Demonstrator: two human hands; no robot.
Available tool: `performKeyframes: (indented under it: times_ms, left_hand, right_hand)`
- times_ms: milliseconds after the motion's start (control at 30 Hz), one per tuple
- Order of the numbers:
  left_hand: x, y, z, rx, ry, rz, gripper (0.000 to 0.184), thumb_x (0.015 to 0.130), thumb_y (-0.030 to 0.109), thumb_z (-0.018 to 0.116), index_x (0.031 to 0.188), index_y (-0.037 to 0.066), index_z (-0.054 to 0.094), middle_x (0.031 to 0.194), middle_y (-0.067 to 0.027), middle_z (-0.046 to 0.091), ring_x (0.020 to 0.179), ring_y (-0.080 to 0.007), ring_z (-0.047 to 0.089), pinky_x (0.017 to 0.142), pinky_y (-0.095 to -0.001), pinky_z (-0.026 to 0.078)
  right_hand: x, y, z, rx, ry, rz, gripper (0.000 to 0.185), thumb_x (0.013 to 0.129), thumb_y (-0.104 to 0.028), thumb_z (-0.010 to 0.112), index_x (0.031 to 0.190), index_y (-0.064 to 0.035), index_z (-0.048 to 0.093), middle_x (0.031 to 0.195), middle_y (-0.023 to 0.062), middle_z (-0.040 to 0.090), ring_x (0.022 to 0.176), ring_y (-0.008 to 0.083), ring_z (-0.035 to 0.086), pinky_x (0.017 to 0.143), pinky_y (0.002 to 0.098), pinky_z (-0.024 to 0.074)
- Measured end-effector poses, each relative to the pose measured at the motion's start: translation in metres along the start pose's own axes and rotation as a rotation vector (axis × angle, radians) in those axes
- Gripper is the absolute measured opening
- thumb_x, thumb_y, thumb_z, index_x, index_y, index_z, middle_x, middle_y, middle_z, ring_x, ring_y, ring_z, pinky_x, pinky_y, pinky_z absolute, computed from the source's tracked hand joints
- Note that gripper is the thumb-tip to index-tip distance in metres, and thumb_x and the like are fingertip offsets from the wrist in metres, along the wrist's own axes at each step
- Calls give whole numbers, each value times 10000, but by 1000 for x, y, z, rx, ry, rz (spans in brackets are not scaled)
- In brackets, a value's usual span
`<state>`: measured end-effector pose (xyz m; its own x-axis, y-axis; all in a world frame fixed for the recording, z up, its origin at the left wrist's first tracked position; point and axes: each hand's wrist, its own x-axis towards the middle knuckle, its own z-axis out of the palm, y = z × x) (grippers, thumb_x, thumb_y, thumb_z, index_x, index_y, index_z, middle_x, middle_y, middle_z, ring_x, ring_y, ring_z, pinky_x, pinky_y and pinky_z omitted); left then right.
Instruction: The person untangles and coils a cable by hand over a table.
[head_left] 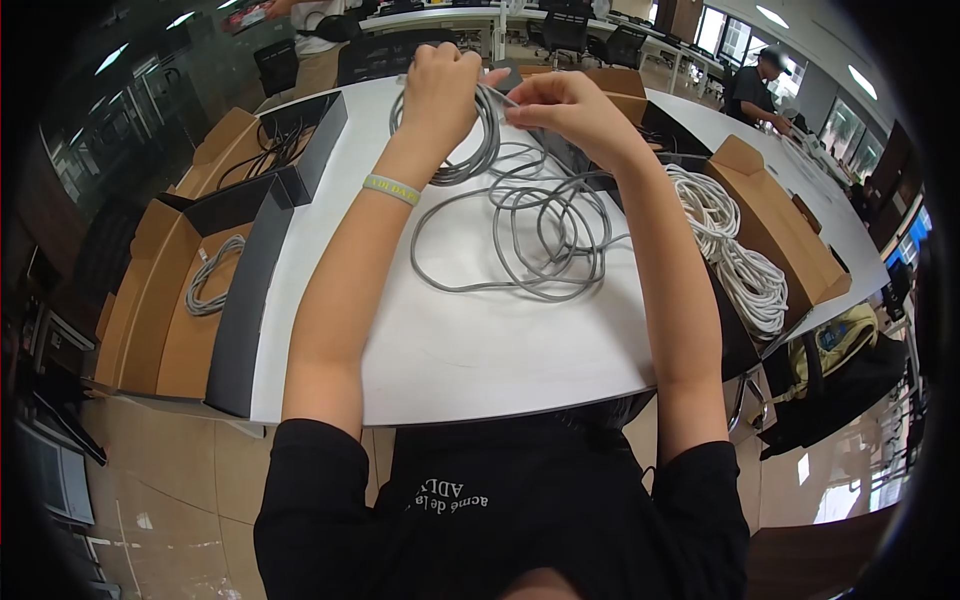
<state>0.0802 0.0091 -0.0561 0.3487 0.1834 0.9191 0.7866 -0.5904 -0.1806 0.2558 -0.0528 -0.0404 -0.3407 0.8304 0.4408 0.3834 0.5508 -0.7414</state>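
My left hand (441,98) is raised over the far part of the table, its fingers wrapped round the top of a coiled grey cable (487,150). To its right, my right hand (572,112) pinches a strand of the same grey cable between thumb and fingers. Loose, tangled loops of grey cable (548,292) lie on the white table (450,360) below and between my forearms. Whether the loose loops run unbroken into the coil is hard to follow near the hands.
At left, one open box (240,300) holds a small grey cable coil (205,290); another behind holds black cables (275,150). An open box (790,240) at right holds white cable bundles (745,280). A person (757,100) works at the far right table. A backpack (840,370) sits right.
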Motion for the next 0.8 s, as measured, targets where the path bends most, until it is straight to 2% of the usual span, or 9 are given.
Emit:
performKeyframes:
  times_ms: [33, 233, 333, 400, 433, 500, 567, 667, 800]
  left_hand:
    - [3, 1, -3, 18, 45, -21, 388, 801, 399, 637, 681, 31, 617, 756, -118, 576, 768, -291, 526, 688, -386, 435]
    - [20, -22, -16, -8, 420, -38, 388, 759, 402, 687, 618, 70, 543, 677, -70, 525, 729, -283, 506, 634, -395, 403]
    - [21, -24, -37, 214, 479, 2, 278, 821, 326, 638, 681, 101, 554, 804, -26, 563, 835, -250, 508, 774, -397, 312]
    - [24, -44, -34, 37, 604, -39, 262, 832, 345, 612, 708, 115, 581, 860, -20, 588, 881, -235, 518, 817, -407, 257]
    - [22, -44, -34, -3, 701, -14, 281, 853, 338, 597, 716, 92, 593, 823, -40, 605, 810, -232, 564, 749, -375, 335]
    - [23, -45, -44, -156, 540, -199, 365, 877, 371, 574, 688, 59, 583, 737, -61, 599, 631, -245, 563, 594, -307, 384]
    - [24, -44, -44, -430, 673, -70, 489, 899, 448, 529, 661, 23, 570, 652, -64, 582, 501, -192, 515, 476, -258, 362]
    - [20, -49, -44, -686, 505, -336, 582, 900, 528, 472, 638, 14, 553, 642, -39, 572, 531, -124, 501, 494, -254, 361]
    - [22, -56, -37, -1053, 539, -718, 570, 884, 602, 411, 676, 71, 424, 631, -18, 462, 584, -113, 463, 622, -241, 399]
  right_hand:
    - [2, 5, 2, 122, -77, 17, 193, 806, -115, 654, 944, 16, 619, 837, 38, 627, 799, 88, 584, 688, 216, 459]
    - [-6, -8, 16, 118, -252, -54, 232, 842, -171, 645, 1004, -18, 577, 922, 55, 644, 940, 113, 590, 839, 248, 430]
    - [-5, -18, 30, 194, -212, -144, 257, 862, -180, 625, 1053, -19, 565, 939, 69, 649, 944, 122, 598, 852, 258, 436]
    - [-5, -18, 44, 291, -145, -225, 250, 867, -157, 617, 1058, -5, 561, 941, 71, 647, 940, 120, 602, 830, 252, 451]
    - [-5, -17, 54, 298, -91, -252, 245, 866, -145, 616, 1056, -1, 558, 941, 71, 645, 939, 116, 602, 820, 246, 456]
    - [-8, -19, 71, 369, -96, -237, 304, 854, -126, 629, 1105, 3, 514, 911, 65, 633, 879, 114, 597, 774, 244, 476]
    - [-10, -18, 88, 391, -97, -219, 370, 850, -116, 631, 1163, 1, 471, 902, 58, 618, 836, 118, 586, 744, 245, 483]
    - [-18, -22, 104, 551, -216, -97, 435, 870, -88, 590, 1255, -15, 401, 940, 62, 592, 901, 132, 589, 780, 268, 481]
    - [-27, -32, 121, 299, -173, -381, 706, 850, -80, 601, 1417, -52, 182, 1024, 97, 567, 915, 176, 580, 857, 309, 450]
